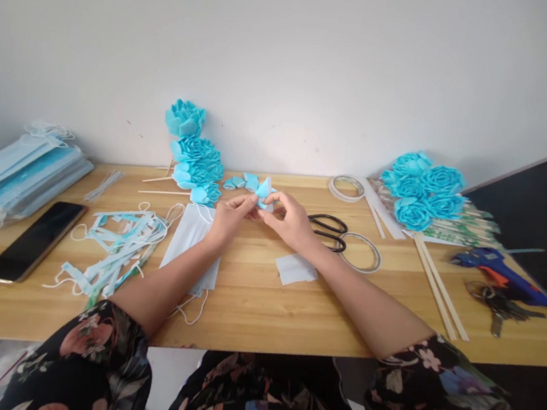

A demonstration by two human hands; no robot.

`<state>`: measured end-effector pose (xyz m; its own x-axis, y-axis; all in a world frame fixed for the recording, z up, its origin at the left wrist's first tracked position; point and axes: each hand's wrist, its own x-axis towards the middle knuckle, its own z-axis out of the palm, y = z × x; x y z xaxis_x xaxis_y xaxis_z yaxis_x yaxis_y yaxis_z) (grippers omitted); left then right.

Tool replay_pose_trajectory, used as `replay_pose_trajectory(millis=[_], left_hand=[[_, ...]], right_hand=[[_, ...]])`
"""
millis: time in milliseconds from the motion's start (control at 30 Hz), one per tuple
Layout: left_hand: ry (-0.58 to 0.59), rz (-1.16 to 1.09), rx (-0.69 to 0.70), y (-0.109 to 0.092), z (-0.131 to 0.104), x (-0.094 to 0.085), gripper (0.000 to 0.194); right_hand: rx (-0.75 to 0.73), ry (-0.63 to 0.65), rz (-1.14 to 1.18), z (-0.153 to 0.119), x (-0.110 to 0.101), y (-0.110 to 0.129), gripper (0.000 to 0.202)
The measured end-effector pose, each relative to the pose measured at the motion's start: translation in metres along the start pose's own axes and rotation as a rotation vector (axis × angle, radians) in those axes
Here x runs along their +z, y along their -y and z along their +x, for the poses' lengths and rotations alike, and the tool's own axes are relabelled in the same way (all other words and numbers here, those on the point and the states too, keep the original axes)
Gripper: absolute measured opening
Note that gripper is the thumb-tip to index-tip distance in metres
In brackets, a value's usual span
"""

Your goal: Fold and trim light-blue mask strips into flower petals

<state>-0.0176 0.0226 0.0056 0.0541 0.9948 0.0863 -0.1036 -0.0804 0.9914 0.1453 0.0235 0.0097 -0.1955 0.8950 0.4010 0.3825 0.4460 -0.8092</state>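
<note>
Over the middle of the table, my left hand (232, 218) and my right hand (294, 222) meet at a small folded light-blue petal piece (265, 189). Fingers of both hands pinch it, and its pointed tip stands up between them. Just behind lie several blue petals (243, 181). Under my left wrist is a flat blue face mask (186, 234). Black-handled scissors (330, 224) lie to the right of my right hand, their blades hidden by it. Below that hand sits a pale square of cloth (296, 270).
Blue flowers (197, 161) stand behind on the left, more (424, 188) on the right. Cut mask strips (121, 249), a phone (34, 241) and stacked masks (20, 172) lie left. Tape rolls (378, 259), wooden sticks (439, 287), a glue gun (501, 272) and keys (497, 304) lie right.
</note>
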Motion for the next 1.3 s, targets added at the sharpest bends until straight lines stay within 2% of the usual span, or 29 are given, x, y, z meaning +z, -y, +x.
replay_pose_trajectory(millis=[67,200,800,1067,1100,1233,1300], left_hand=[[0.021,-0.024,-0.014,0.002,0.001,0.000,0.041],[0.044,-0.064,-0.030,0.005,0.002,-0.001,0.037],[0.118,0.035,-0.045,0.005,0.001,-0.004,0.036],[0.067,0.114,-0.013,-0.004,-0.002,0.000,0.034],[0.059,0.120,-0.007,-0.004,-0.002,0.001,0.034],[0.035,0.140,0.011,-0.003,-0.001,0.000,0.035],[0.033,0.150,0.009,-0.002,0.000,0.000,0.034]], right_hand=[[0.013,-0.036,0.015,0.001,0.000,0.000,0.012],[0.041,-0.081,0.091,0.003,-0.003,-0.001,0.014],[0.043,-0.141,0.110,0.003,-0.006,0.001,0.014],[0.056,-0.107,0.198,0.004,-0.006,-0.002,0.013],[0.075,-0.082,0.240,0.004,-0.006,-0.003,0.016],[0.127,0.043,0.402,0.006,-0.007,-0.010,0.051],[0.132,0.090,0.441,0.007,-0.008,-0.012,0.055]])
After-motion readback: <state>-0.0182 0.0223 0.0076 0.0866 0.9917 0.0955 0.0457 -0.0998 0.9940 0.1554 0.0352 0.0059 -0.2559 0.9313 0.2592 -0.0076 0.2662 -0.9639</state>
